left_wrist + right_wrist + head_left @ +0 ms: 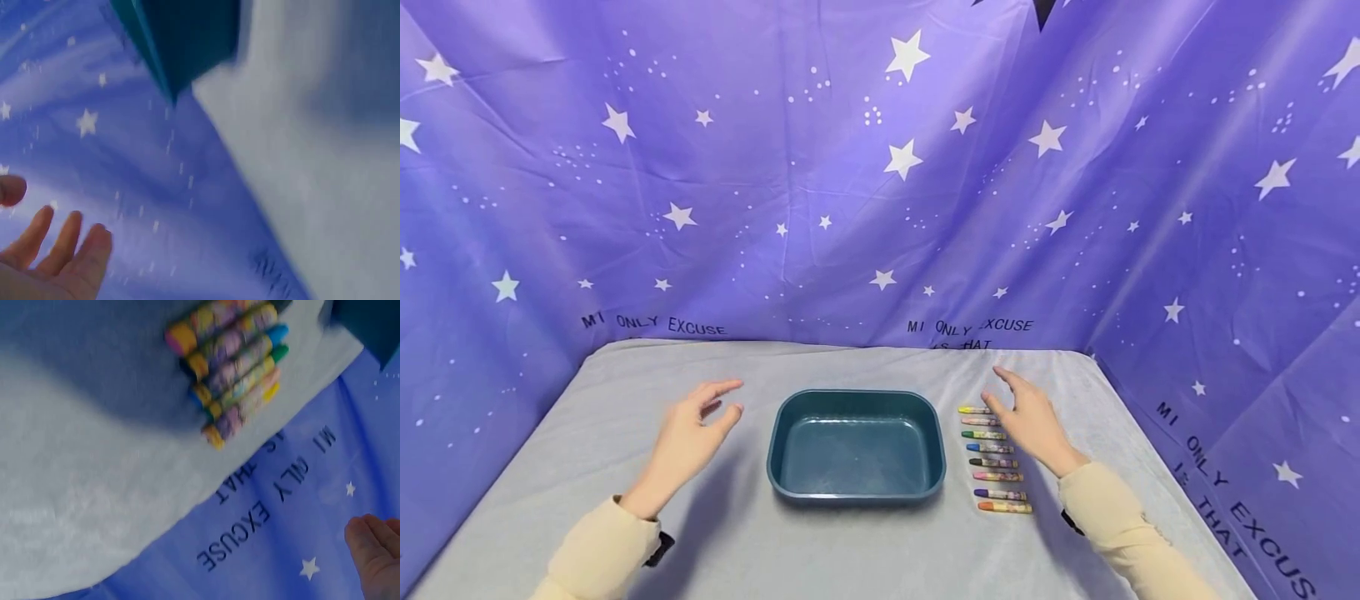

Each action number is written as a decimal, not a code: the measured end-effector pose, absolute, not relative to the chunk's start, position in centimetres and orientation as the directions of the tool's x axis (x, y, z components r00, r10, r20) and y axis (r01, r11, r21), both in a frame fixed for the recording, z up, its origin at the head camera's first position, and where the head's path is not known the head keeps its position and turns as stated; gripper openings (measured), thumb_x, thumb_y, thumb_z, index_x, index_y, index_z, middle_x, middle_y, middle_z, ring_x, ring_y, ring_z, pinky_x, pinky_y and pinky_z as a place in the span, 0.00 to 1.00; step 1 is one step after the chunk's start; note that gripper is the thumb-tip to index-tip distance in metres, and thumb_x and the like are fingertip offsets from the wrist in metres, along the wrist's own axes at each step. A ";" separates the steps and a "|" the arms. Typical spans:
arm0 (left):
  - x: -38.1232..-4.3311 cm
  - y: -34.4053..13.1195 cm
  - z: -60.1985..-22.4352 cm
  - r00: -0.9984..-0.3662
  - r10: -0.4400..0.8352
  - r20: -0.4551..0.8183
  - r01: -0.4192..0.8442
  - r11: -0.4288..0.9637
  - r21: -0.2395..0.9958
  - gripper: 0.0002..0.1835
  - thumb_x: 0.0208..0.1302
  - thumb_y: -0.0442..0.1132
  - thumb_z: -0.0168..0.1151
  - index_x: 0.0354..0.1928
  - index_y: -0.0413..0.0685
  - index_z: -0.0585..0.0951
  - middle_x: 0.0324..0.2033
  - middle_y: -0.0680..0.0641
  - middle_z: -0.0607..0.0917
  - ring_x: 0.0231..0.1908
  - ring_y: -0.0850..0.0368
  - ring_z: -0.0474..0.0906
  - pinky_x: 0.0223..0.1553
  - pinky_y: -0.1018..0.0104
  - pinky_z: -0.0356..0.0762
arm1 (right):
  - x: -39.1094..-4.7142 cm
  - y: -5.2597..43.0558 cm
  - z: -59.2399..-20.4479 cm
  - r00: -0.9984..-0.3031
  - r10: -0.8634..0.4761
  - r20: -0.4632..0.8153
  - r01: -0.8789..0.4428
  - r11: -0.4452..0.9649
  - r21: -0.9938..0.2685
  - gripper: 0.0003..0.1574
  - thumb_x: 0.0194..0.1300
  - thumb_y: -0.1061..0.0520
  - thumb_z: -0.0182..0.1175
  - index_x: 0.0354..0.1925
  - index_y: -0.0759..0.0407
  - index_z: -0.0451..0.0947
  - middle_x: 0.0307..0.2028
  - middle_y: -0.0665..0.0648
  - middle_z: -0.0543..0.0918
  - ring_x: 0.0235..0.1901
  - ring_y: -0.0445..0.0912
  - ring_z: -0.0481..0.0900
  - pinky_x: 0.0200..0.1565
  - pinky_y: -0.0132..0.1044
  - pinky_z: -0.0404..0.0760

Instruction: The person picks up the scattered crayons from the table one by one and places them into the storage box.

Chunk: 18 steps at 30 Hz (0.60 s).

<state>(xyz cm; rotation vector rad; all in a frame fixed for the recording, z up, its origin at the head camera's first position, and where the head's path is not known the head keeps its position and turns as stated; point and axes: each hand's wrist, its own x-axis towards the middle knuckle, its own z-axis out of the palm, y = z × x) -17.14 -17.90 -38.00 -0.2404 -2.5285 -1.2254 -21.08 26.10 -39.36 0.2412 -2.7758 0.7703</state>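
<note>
A dark teal rectangular basin [856,498] stands on the table between the two hands, with nothing inside it. To its right lies a column of several crayons, among them a green crayon [983,435], a black crayon [992,462] and an orange crayon [1004,507]. My left hand [696,429] hovers left of the basin, fingers loosely bent and holding nothing. Above the far end of the crayons hangs my right hand [1030,418], its fingers relaxed and apart from them. In the right wrist view, the crayons [234,369] show their patterned paper wrappers.
A light grey cloth [865,554] covers the table. Behind and at both sides hangs a purple curtain [850,192] with white stars and black lettering. The table's far edge meets the curtain.
</note>
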 end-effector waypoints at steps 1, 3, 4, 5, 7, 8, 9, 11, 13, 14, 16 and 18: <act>-16.9 -17.7 -38.3 -0.939 0.003 0.343 0.285 0.565 0.774 0.16 0.61 0.35 0.57 0.51 0.40 0.78 0.50 0.40 0.80 0.51 0.51 0.77 0.51 0.64 0.76 | -20.9 25.9 -39.6 -0.955 -0.097 0.280 -0.229 0.839 -0.493 0.34 0.65 0.49 0.54 0.62 0.66 0.64 0.57 0.70 0.71 0.56 0.64 0.70 0.55 0.58 0.69; -16.5 -17.4 -38.8 -0.949 -0.009 0.314 0.275 0.461 0.844 0.15 0.61 0.33 0.57 0.50 0.39 0.78 0.50 0.40 0.80 0.50 0.61 0.77 0.49 0.75 0.75 | -20.6 25.7 -40.0 -0.955 -0.104 0.279 -0.241 0.822 -0.516 0.32 0.65 0.50 0.54 0.62 0.66 0.65 0.57 0.69 0.72 0.54 0.64 0.72 0.52 0.56 0.72; -16.3 -17.2 -39.0 -0.953 -0.016 0.303 0.269 0.419 0.867 0.15 0.61 0.33 0.57 0.50 0.38 0.78 0.49 0.40 0.81 0.48 0.65 0.77 0.48 0.79 0.75 | -20.5 25.6 -40.1 -0.953 -0.108 0.283 -0.247 0.816 -0.523 0.32 0.65 0.50 0.54 0.61 0.66 0.66 0.57 0.68 0.73 0.53 0.64 0.73 0.51 0.56 0.74; -16.2 -17.1 -39.2 -0.955 -0.022 0.296 0.265 0.388 0.883 0.14 0.61 0.32 0.57 0.50 0.38 0.78 0.49 0.40 0.81 0.47 0.69 0.77 0.47 0.82 0.74 | -20.4 25.5 -40.3 -0.952 -0.111 0.287 -0.254 0.810 -0.529 0.31 0.65 0.51 0.54 0.60 0.66 0.67 0.56 0.68 0.73 0.52 0.64 0.74 0.50 0.55 0.74; -16.1 -16.7 -39.8 -0.958 -0.032 0.286 0.257 0.353 0.900 0.14 0.61 0.31 0.56 0.49 0.38 0.79 0.48 0.39 0.81 0.45 0.73 0.76 0.45 0.85 0.72 | -20.3 25.4 -40.7 -0.951 -0.113 0.289 -0.261 0.798 -0.544 0.29 0.64 0.52 0.55 0.59 0.66 0.68 0.56 0.66 0.74 0.51 0.63 0.75 0.49 0.55 0.76; -16.1 -16.5 -40.1 -0.961 -0.033 0.276 0.249 0.339 0.907 0.14 0.61 0.30 0.56 0.49 0.38 0.78 0.48 0.39 0.81 0.45 0.74 0.76 0.45 0.85 0.72 | -20.2 25.3 -40.9 -0.949 -0.116 0.292 -0.265 0.795 -0.546 0.28 0.64 0.53 0.55 0.58 0.65 0.69 0.55 0.66 0.75 0.51 0.63 0.75 0.49 0.54 0.76; -16.1 -16.4 -40.6 -0.964 -0.033 0.262 0.238 0.324 0.916 0.15 0.61 0.30 0.56 0.50 0.38 0.78 0.49 0.39 0.81 0.45 0.74 0.76 0.45 0.85 0.72 | -20.2 25.2 -41.0 -0.948 -0.119 0.294 -0.270 0.792 -0.548 0.27 0.64 0.53 0.56 0.58 0.65 0.70 0.54 0.66 0.76 0.50 0.63 0.76 0.49 0.54 0.76; -16.3 -16.2 -41.6 -0.971 -0.023 0.237 0.219 0.301 0.928 0.17 0.61 0.30 0.57 0.52 0.37 0.77 0.51 0.39 0.79 0.48 0.69 0.75 0.47 0.85 0.71 | -20.1 25.0 -41.4 -0.945 -0.128 0.300 -0.280 0.789 -0.547 0.25 0.63 0.55 0.57 0.56 0.65 0.72 0.53 0.66 0.77 0.49 0.61 0.77 0.48 0.52 0.77; -16.7 -16.1 -42.8 -0.978 0.001 0.209 0.201 0.280 0.939 0.19 0.61 0.31 0.57 0.56 0.37 0.74 0.55 0.39 0.77 0.54 0.60 0.74 0.50 0.85 0.69 | -20.0 24.8 -41.7 -0.942 -0.137 0.307 -0.293 0.782 -0.550 0.24 0.61 0.56 0.58 0.55 0.65 0.74 0.50 0.65 0.79 0.47 0.60 0.78 0.47 0.51 0.78; -17.0 -16.2 -43.3 -0.980 0.016 0.199 0.196 0.275 0.941 0.21 0.61 0.32 0.57 0.57 0.37 0.73 0.57 0.40 0.75 0.56 0.56 0.72 0.51 0.85 0.68 | -19.9 24.7 -41.9 -0.940 -0.143 0.309 -0.299 0.780 -0.550 0.23 0.61 0.57 0.59 0.54 0.64 0.75 0.49 0.64 0.80 0.46 0.58 0.79 0.47 0.50 0.79; -17.5 -16.3 -44.3 -0.981 0.045 0.190 0.195 0.283 0.939 0.24 0.62 0.34 0.57 0.60 0.38 0.70 0.61 0.41 0.71 0.60 0.49 0.68 0.54 0.85 0.65 | -19.8 24.6 -42.2 -0.939 -0.150 0.309 -0.306 0.774 -0.554 0.22 0.61 0.57 0.59 0.52 0.64 0.76 0.46 0.63 0.82 0.44 0.57 0.81 0.46 0.49 0.79; -18.0 -16.4 -45.2 -0.980 0.073 0.183 0.196 0.284 0.939 0.26 0.62 0.35 0.58 0.62 0.38 0.68 0.63 0.41 0.68 0.62 0.47 0.64 0.57 0.81 0.63 | -19.6 24.5 -42.4 -0.942 -0.153 0.298 -0.302 0.771 -0.560 0.20 0.61 0.57 0.59 0.51 0.63 0.77 0.44 0.62 0.83 0.43 0.56 0.82 0.45 0.48 0.80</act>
